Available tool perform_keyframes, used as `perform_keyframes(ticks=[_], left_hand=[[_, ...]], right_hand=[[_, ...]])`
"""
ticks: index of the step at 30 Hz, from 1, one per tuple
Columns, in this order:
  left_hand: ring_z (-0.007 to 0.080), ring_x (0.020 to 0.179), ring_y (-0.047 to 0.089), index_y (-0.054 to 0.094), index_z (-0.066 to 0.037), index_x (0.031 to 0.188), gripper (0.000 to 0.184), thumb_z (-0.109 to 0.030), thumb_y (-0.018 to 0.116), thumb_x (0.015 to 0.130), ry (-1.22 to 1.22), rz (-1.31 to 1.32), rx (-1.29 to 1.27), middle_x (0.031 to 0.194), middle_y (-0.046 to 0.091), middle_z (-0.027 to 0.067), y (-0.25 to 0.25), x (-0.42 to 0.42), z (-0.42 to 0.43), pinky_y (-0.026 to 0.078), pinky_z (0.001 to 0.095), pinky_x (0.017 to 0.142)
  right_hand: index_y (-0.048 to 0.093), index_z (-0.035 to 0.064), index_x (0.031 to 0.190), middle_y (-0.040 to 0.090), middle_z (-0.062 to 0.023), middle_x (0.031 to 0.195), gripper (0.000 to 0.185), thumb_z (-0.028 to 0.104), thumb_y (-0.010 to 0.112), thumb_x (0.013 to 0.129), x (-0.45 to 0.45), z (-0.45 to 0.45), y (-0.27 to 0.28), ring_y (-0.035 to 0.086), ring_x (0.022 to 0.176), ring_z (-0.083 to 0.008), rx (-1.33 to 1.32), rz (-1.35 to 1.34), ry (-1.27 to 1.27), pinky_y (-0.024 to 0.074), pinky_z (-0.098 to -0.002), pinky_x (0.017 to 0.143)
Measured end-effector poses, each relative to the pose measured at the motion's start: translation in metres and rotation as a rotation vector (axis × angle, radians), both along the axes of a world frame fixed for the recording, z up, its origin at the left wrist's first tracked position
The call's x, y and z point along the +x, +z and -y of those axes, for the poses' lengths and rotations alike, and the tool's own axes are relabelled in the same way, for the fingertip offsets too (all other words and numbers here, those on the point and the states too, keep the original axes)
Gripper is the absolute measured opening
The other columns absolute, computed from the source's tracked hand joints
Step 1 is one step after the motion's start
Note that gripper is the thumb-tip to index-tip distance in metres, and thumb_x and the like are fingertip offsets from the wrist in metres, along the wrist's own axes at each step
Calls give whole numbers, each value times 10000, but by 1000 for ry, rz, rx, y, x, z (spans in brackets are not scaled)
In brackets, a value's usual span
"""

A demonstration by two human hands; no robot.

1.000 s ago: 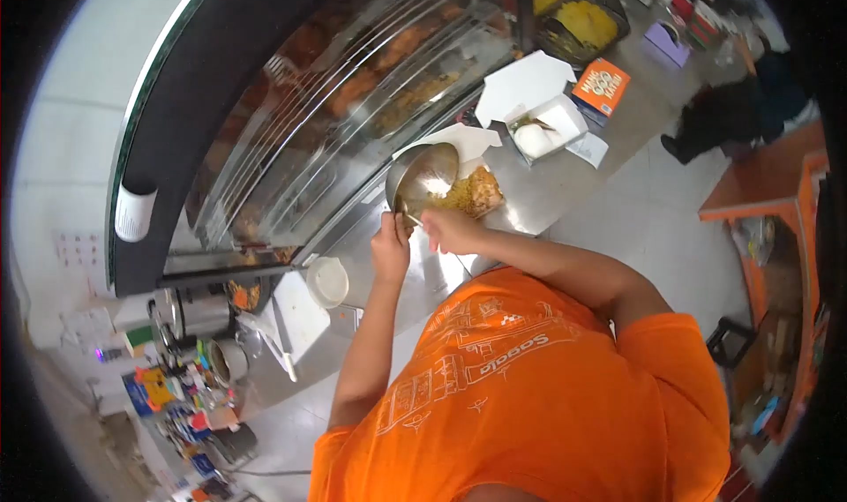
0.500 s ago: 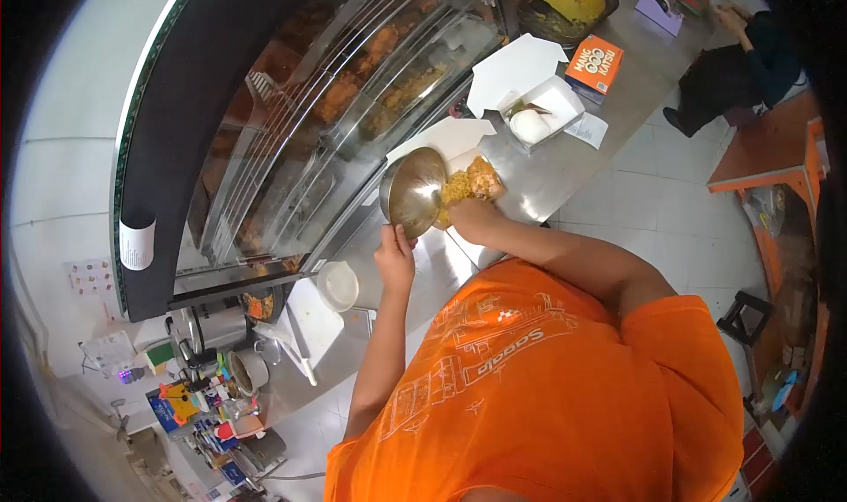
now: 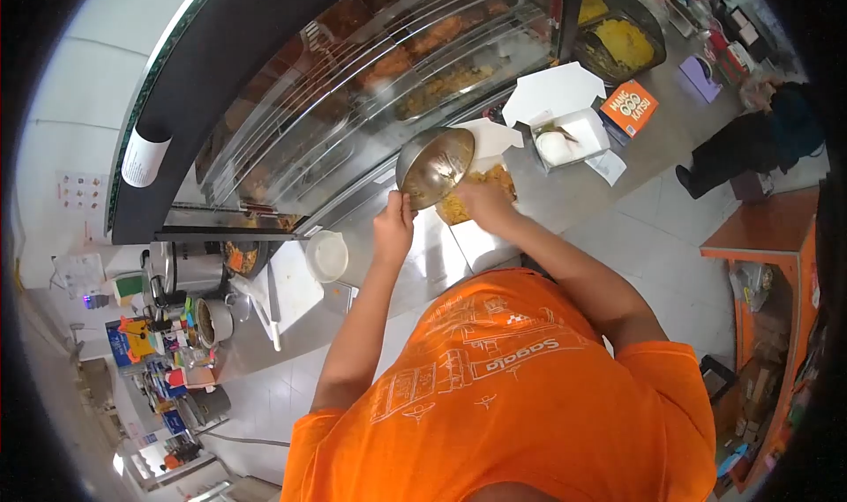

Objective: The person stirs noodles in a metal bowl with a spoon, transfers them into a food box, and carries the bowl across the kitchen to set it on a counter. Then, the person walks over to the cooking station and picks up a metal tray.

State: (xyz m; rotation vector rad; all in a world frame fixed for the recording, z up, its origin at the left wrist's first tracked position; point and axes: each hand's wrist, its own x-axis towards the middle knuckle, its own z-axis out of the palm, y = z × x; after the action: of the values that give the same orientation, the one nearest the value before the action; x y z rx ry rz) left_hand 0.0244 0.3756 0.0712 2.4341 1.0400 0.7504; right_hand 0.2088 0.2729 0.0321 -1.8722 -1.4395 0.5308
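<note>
My left hand (image 3: pixel 394 224) is closed on the near rim of a metal bowl (image 3: pixel 432 174), its thumb over the edge. The bowl is tilted, its inside facing the right hand, with smears of food in it. Directly below lies an open white takeaway box (image 3: pixel 494 140) with yellow rice (image 3: pixel 454 209) and browned, saucy food (image 3: pixel 501 181) in it. My right hand (image 3: pixel 485 206) is over this food, close to the bowl's rim. Its fingertips are hidden and blurred, so I cannot see whether they hold anything.
A second open box (image 3: pixel 573 140) holds a white mound. Beside it stands an orange box (image 3: pixel 630 107). A glass food display (image 3: pixel 371 87) borders the steel counter. At left are a round tub (image 3: pixel 327 256), a cutting board (image 3: pixel 298 281) and a knife (image 3: pixel 274 312). Another person (image 3: pixel 741 145) stands far right.
My view has shifted, so the counter things sit differently in the picture. The bowl is tipped further over the box, and my right hand has moved nearer to its rim.
</note>
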Motion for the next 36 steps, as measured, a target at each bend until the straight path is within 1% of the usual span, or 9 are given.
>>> perform_keyframes(ticks=[2,5,7,13,20,27,30,32,36], left_hand=[[310,606,692,481,-37,881,176,-167,531,988,50,8,-58,645,651,177,-2,4,6,520,421,498],[316,583,682,482,-39,877,174,-164,540,981,71,16,-66,634,649,169,-14,-3,8,516,421,493],[324,583,676,481,-39,874,174,-163,542,979,76,-42,-43,637,648,172,-15,-10,12,515,423,495],[365,605,645,481,-46,870,157,-150,555,960,-37,-23,34,678,641,176,-21,-18,3,508,456,513],[382,618,628,514,-73,937,79,-109,580,911,-154,-92,113,724,634,167,-22,-19,-14,511,469,527],[377,625,633,514,-73,974,90,-115,564,911,-166,-150,105,754,642,168,-14,-17,-14,518,466,529],[379,636,635,504,-76,983,91,-117,551,917,-151,-170,133,762,643,165,-15,-16,-16,523,467,534],[377,645,637,494,-78,982,97,-102,552,907,-148,-173,128,766,642,160,-17,-18,-17,528,465,540],[371,647,638,484,-77,972,106,-90,555,894,-136,-174,96,758,637,157,-16,-19,-14,531,464,543]], right_hand=[[580,20,905,633,-196,731,140,61,449,882,-20,-1,-21,636,703,-367,-3,-221,218,475,-476,618],[579,1,904,636,-199,736,142,65,453,886,-21,10,-63,641,702,-371,112,-95,61,482,-490,616],[588,-12,906,641,-226,813,151,71,465,882,3,18,-37,653,757,-388,-131,137,-45,493,-507,646],[623,5,857,659,-227,814,146,70,492,858,22,-2,-32,649,808,-429,4,230,-184,510,-529,691],[673,24,847,669,-207,808,205,154,515,856,54,-7,-34,655,807,-399,-383,373,132,517,-499,726],[687,10,825,666,-220,833,232,147,504,868,43,-12,-50,644,813,-409,-146,198,-31,515,-498,767],[679,3,826,656,-234,840,214,120,505,868,41,5,-42,629,795,-424,-269,463,262,509,-495,767],[674,-10,818,651,-243,833,211,105,504,868,40,16,-4,627,789,-436,-192,186,37,509,-497,759],[670,-25,812,653,-251,833,204,104,518,858,40,16,-1,632,791,-445,30,236,-194,514,-498,748]])
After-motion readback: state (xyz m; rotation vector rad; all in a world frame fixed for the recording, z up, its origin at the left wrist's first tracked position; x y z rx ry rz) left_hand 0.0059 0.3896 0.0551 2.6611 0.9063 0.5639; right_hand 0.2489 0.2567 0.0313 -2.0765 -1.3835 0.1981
